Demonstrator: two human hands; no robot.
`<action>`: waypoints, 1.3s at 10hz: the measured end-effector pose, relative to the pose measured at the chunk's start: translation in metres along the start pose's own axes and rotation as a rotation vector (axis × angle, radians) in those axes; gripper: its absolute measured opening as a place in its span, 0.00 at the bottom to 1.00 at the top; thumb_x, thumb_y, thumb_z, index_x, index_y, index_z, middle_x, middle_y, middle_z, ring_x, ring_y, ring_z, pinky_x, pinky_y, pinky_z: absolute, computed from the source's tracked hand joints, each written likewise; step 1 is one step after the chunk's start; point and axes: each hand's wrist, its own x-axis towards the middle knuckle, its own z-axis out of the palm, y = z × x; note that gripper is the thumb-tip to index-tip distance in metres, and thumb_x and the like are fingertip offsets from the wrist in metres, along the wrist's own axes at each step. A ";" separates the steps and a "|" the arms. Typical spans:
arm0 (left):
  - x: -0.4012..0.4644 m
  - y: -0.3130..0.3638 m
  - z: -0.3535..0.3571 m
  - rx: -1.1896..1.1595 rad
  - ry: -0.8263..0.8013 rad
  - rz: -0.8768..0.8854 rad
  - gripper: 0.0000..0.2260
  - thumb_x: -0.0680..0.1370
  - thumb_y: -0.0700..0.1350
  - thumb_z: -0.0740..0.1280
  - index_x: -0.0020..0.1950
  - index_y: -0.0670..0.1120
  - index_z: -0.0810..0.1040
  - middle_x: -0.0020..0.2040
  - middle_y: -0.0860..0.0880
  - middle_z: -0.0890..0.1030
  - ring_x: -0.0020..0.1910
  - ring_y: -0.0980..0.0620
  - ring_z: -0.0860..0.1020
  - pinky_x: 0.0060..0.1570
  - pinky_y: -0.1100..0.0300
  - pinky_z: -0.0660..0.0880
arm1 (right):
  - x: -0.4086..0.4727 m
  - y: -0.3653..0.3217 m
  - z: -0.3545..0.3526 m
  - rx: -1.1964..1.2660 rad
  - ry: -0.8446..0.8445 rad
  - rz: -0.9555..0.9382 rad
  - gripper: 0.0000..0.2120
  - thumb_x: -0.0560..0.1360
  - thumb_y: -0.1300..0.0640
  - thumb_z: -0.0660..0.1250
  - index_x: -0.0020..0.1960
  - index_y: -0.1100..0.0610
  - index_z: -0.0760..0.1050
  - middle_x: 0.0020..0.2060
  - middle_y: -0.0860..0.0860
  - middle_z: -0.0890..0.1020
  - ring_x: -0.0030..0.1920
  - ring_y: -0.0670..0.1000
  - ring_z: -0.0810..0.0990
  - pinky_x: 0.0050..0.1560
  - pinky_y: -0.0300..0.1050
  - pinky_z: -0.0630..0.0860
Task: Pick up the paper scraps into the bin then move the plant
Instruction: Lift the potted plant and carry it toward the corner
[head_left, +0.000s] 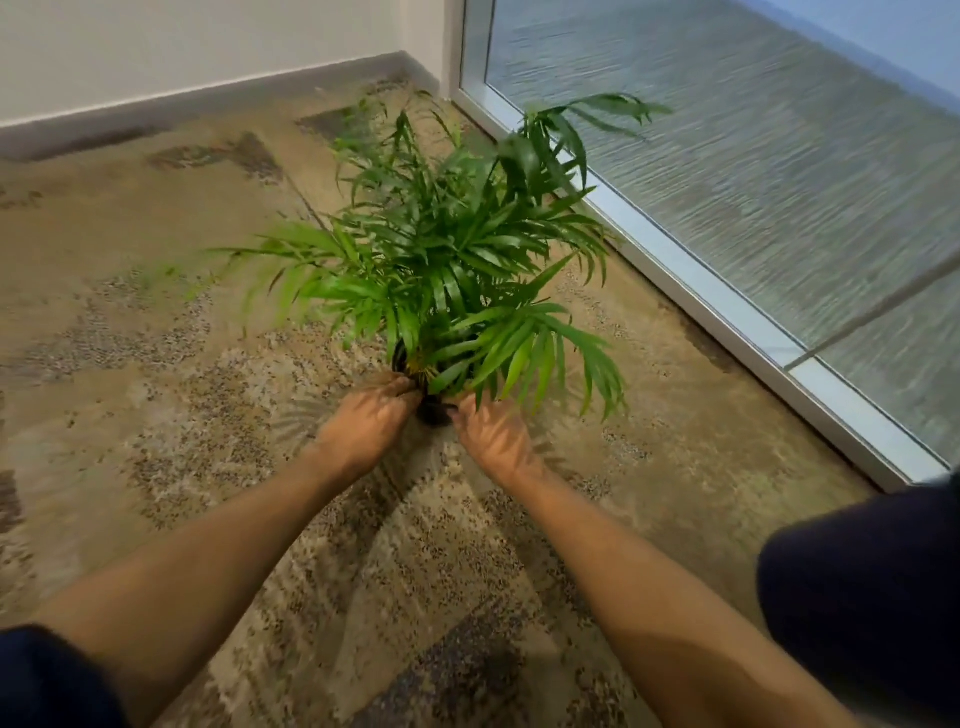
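Note:
A green leafy plant (447, 249) in a small black pot (434, 410) stands on the carpet near the room's corner. My left hand (363, 421) grips the pot's left side and my right hand (493, 436) grips its right side. Long drooping leaves hide most of the pot and part of my right fingers. The leaves look blurred. No paper scraps and no bin are in view.
A patterned beige carpet (156, 364) covers the floor. A frosted glass panel (779, 156) with a metal frame (727, 322) runs along the right. A white wall with a grey baseboard (208, 104) stands behind. My dark-clothed knee (857, 582) is at the right.

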 end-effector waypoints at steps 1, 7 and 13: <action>0.006 0.002 -0.001 0.037 -0.057 -0.056 0.09 0.75 0.36 0.61 0.46 0.38 0.80 0.39 0.41 0.80 0.40 0.41 0.79 0.38 0.54 0.75 | 0.000 -0.004 0.000 0.169 -0.129 0.048 0.19 0.82 0.54 0.59 0.67 0.65 0.72 0.62 0.65 0.76 0.62 0.65 0.76 0.61 0.60 0.72; 0.054 0.055 -0.341 -0.225 0.262 0.092 0.10 0.77 0.44 0.66 0.52 0.39 0.81 0.48 0.42 0.81 0.49 0.43 0.80 0.49 0.54 0.76 | -0.039 -0.070 -0.362 0.373 0.243 -0.284 0.09 0.75 0.62 0.71 0.55 0.60 0.83 0.52 0.56 0.83 0.54 0.55 0.80 0.59 0.50 0.75; 0.198 0.093 -0.615 0.060 0.493 0.128 0.11 0.73 0.40 0.73 0.55 0.43 0.83 0.48 0.43 0.84 0.46 0.42 0.81 0.43 0.49 0.80 | 0.039 -0.097 -0.668 0.242 0.401 -0.445 0.13 0.75 0.56 0.71 0.59 0.58 0.80 0.54 0.53 0.83 0.54 0.52 0.80 0.58 0.43 0.74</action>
